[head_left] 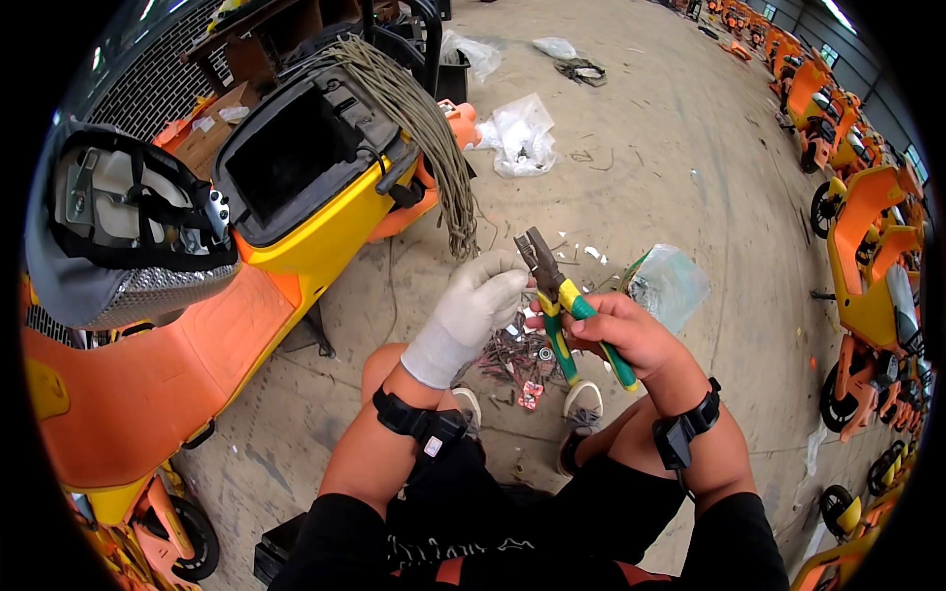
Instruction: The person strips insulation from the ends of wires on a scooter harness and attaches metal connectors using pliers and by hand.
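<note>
One pair of combination pliers (568, 293), above scrap pile's (514, 366) right edge | right hand (631, 333): half-closed round them | gloved left hand (467, 307): pinched, contents unclear | likely positioning; next calls for steady alignment

The bit (530, 288) the left hand (471, 307) is pinching is looking too tiny to tell, tbh. Right hand (631, 335) is partly covering the pliers (570, 294), and scooters (865, 310) way off to its right are getting cropped.

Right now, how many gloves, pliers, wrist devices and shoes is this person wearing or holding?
White fabric glove: 1
Metal pliers with green-and-yellow handles: 1
Black strapped wrist devices: 2
Pale-toed shoes: 2
Total: 6
</note>
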Demonstrator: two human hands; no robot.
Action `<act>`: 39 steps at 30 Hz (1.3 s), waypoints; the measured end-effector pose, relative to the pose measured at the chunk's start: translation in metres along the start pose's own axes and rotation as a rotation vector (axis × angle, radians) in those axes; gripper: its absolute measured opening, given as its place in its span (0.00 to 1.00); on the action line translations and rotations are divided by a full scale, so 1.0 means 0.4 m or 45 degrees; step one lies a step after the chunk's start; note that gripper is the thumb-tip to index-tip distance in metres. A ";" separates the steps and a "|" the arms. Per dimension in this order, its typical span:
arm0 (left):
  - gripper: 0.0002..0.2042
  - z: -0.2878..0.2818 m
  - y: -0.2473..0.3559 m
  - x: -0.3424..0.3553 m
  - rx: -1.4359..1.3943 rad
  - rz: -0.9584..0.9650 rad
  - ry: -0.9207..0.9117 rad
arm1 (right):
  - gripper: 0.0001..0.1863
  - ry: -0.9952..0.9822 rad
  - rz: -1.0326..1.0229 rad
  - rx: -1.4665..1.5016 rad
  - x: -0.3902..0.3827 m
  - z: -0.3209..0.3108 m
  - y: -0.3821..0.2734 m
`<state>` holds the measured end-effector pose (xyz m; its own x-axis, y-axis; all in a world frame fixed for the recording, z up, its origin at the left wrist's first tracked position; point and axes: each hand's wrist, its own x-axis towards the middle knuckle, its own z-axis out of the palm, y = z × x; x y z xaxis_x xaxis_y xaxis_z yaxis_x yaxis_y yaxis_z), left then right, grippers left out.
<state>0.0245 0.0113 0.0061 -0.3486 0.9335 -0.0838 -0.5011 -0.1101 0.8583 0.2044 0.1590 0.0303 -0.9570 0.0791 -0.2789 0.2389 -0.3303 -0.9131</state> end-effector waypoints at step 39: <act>0.04 0.027 -0.054 0.099 -0.223 0.356 0.633 | 0.19 0.213 0.946 -1.721 0.002 -0.189 1.026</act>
<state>0.0302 0.0542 -0.0103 -0.7942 0.5936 -0.1299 -0.4452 -0.4229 0.7892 0.3142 0.0944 -0.3672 -0.5535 0.4192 -0.7197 0.6887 0.7163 -0.1124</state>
